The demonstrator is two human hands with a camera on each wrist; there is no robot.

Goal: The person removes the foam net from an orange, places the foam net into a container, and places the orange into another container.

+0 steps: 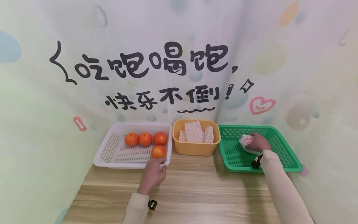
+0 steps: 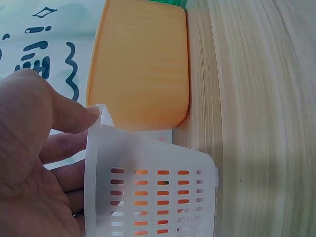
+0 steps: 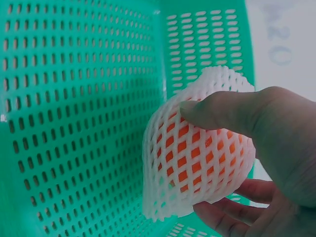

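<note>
My right hand (image 1: 258,142) grips a tomato in a white foam net sleeve (image 3: 197,153), thumb on one side and fingers on the other. It holds this inside the green basket (image 1: 233,154). My left hand (image 1: 153,174) is at the near right corner of the white basket (image 1: 123,165), beside the nearest tomato (image 1: 158,151). In the left wrist view its thumb is at the basket's rim (image 2: 93,168), while the fingers pass behind that rim and their tips are hidden. Other tomatoes (image 1: 145,139) lie in a row farther back in the white basket.
Between the two baskets stands a yellow bin (image 1: 195,148) with several foam net sleeves (image 1: 193,132). All three containers sit on a wooden table (image 1: 195,189) against a wall (image 1: 179,25) with printed lettering.
</note>
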